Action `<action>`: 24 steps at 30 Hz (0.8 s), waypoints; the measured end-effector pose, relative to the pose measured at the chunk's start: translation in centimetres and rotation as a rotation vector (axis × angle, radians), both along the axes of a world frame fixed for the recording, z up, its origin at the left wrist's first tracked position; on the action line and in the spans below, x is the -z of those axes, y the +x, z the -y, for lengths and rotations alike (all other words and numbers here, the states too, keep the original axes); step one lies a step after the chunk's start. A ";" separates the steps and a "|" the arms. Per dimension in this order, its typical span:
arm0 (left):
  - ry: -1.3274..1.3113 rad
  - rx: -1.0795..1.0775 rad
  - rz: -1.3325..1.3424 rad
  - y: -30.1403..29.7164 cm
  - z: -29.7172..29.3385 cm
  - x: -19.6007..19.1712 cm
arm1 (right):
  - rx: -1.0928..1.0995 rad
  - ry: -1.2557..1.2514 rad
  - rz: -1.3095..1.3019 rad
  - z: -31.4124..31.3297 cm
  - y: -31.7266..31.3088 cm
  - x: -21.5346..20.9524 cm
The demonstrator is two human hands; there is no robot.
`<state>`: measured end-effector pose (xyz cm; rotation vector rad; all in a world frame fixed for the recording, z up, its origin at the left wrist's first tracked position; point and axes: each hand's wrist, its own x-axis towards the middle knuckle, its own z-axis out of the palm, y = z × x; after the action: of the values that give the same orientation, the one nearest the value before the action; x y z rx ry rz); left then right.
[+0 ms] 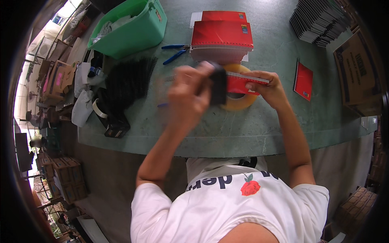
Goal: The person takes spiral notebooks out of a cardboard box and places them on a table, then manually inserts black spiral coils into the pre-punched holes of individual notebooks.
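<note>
My right hand [267,85] grips a small red notebook [237,84] by its right end, thumb on the cover and fingers behind its page edge. My left hand [188,91] is smeared by motion, its fingers curled beside a blurred black thing [219,85] at the notebook's left end. What that black thing is cannot be made out. Under the notebook lies a wide ring of yellowish tape [237,106]. Just beyond stands a stack of red notebooks [221,34], with a row of holes along the near edge of the top cover.
Blue-handled pliers [174,52] lie left of the stack. Further left are a pile of black spiral coils [129,79], a black tape dispenser [115,125] and a green bin [142,30]. At right are a spiral-bound red notebook [304,81], stacked black notebooks [318,20] and a cardboard box [358,73].
</note>
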<state>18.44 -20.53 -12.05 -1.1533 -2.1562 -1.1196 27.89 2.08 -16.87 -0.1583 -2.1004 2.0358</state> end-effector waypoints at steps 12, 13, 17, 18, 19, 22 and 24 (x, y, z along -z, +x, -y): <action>-0.021 0.140 -0.058 0.6 0.0 -1.3 | -0.036 0.018 -0.071 0.0 0.6 1.2; 0.025 0.077 -0.067 0.1 -0.3 -2.2 | -0.040 0.045 -0.074 0.0 0.4 0.8; -0.313 0.339 0.150 1.8 -0.6 1.5 | -0.059 0.039 -0.055 0.2 0.1 0.4; -0.135 0.300 0.044 1.5 -0.6 1.2 | -0.066 0.068 -0.062 -0.1 -0.1 0.3; 0.071 0.211 0.099 1.4 -1.2 -0.2 | -0.065 0.084 -0.058 -0.1 0.0 0.5; 0.013 0.019 0.011 0.3 -1.6 -2.0 | -0.031 0.051 -0.070 0.3 0.5 0.6; -0.173 0.268 0.074 1.8 -0.8 1.5 | -0.062 0.037 -0.080 0.4 0.4 0.3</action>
<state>20.21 -19.74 -13.51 -1.5381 -2.2392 -1.1170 28.29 1.65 -17.20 -0.0061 -2.1175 2.0010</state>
